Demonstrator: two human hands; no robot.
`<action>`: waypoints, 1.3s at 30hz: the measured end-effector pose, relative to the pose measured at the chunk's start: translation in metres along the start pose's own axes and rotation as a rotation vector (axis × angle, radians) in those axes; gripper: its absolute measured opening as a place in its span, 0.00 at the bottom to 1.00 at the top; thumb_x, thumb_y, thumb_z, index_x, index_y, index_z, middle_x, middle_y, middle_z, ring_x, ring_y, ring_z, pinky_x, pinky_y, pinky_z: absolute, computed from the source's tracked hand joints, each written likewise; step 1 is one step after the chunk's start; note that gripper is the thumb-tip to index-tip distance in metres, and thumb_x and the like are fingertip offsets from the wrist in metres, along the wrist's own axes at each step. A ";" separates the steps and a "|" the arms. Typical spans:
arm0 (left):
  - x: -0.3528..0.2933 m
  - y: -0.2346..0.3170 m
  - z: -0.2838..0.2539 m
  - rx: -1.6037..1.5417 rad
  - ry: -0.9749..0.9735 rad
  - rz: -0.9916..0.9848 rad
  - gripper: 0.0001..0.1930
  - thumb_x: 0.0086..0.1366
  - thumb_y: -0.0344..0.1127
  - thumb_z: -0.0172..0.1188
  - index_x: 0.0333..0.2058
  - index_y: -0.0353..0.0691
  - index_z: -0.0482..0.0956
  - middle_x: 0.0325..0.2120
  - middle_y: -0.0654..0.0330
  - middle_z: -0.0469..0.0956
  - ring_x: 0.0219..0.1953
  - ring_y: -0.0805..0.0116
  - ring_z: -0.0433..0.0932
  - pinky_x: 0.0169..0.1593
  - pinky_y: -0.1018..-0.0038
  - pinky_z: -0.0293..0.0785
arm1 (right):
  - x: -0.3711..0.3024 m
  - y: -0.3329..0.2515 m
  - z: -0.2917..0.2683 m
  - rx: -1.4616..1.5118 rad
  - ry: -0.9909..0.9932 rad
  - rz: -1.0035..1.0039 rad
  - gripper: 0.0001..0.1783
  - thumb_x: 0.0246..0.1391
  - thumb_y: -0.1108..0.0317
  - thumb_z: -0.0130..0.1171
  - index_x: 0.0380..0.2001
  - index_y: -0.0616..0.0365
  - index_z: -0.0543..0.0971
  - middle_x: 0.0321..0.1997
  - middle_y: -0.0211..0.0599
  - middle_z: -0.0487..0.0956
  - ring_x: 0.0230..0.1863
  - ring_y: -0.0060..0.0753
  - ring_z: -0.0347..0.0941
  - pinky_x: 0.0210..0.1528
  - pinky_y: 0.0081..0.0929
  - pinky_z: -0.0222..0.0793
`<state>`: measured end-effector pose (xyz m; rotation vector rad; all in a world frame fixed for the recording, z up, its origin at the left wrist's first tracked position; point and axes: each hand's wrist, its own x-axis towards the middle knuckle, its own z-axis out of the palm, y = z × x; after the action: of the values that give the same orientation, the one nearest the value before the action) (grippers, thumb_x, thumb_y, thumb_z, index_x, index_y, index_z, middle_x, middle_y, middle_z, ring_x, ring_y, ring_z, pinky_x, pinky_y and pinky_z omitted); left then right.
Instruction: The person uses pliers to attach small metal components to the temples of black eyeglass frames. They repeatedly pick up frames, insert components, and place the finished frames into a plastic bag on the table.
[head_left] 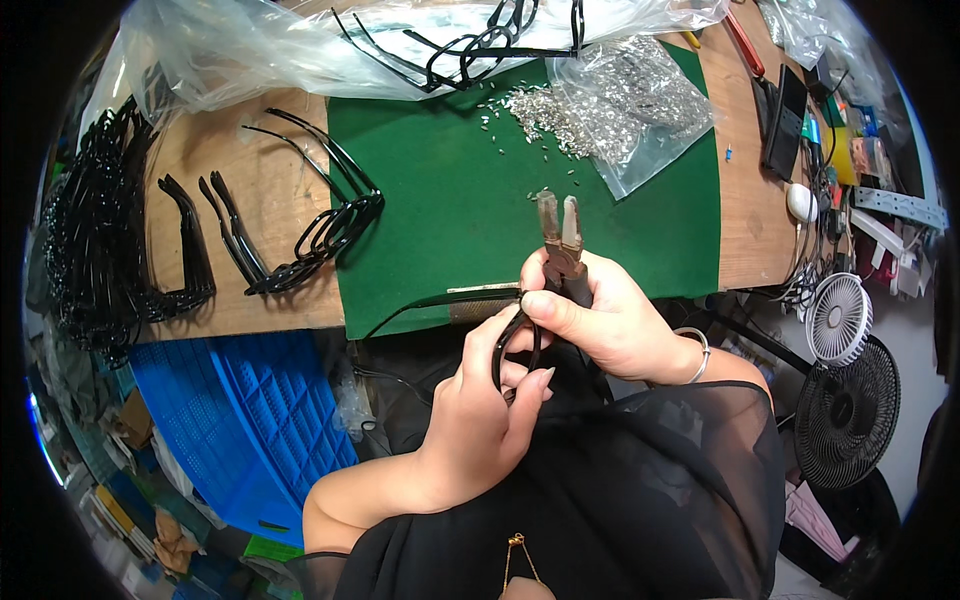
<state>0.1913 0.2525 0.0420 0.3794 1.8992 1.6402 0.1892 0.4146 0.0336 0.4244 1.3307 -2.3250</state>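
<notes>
My left hand [470,435] is closed on a black eyeglass frame [450,298], held just off the table's near edge. One temple of the frame points left across the edge of the green mat [430,210]. The fingers of my right hand [630,325] are wrapped round a pair of pliers [565,250], whose jaws point away from me and stand apart. Its thumb and forefinger also touch the frame near its hinge corner. Small silvery pieces [545,118] lie loose at the mat's far side, spilling from a clear plastic bag [640,110].
Black eyeglass frames [340,225] lie on the left of the table, beside a thick pile [90,230]. More frames [480,45] rest on plastic sheeting [230,50]. A blue crate [240,420] stands below left. At right are a phone [787,122], cables and two fans [838,320].
</notes>
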 end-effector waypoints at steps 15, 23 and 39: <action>0.004 0.019 -0.029 -0.624 -0.160 -0.255 0.25 0.56 0.17 0.48 0.53 0.32 0.52 0.41 0.50 0.70 0.29 0.75 0.74 0.34 0.80 0.73 | -0.011 -0.007 -0.009 -0.268 -0.034 -0.214 0.12 0.47 0.74 0.58 0.34 0.61 0.68 0.26 0.31 0.71 0.26 0.23 0.69 0.31 0.21 0.66; -0.012 0.019 -0.034 -0.268 -0.182 -0.226 0.20 0.55 0.19 0.52 0.48 0.29 0.63 0.34 0.54 0.75 0.29 0.74 0.76 0.32 0.80 0.74 | -0.008 -0.015 -0.016 -1.137 -0.298 -0.425 0.11 0.43 0.69 0.58 0.29 0.58 0.68 0.25 0.38 0.71 0.31 0.42 0.68 0.34 0.33 0.64; -0.003 0.007 -0.039 0.277 -0.275 0.061 0.20 0.49 0.19 0.58 0.43 0.28 0.64 0.25 0.53 0.74 0.24 0.63 0.76 0.27 0.77 0.71 | -0.005 -0.005 -0.027 -1.297 -0.323 -0.612 0.14 0.35 0.68 0.62 0.24 0.56 0.67 0.25 0.35 0.68 0.30 0.38 0.66 0.34 0.30 0.62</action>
<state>0.1692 0.2208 0.0522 0.7425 1.9173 1.2845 0.1921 0.4415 0.0257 -0.8044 2.5720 -1.2516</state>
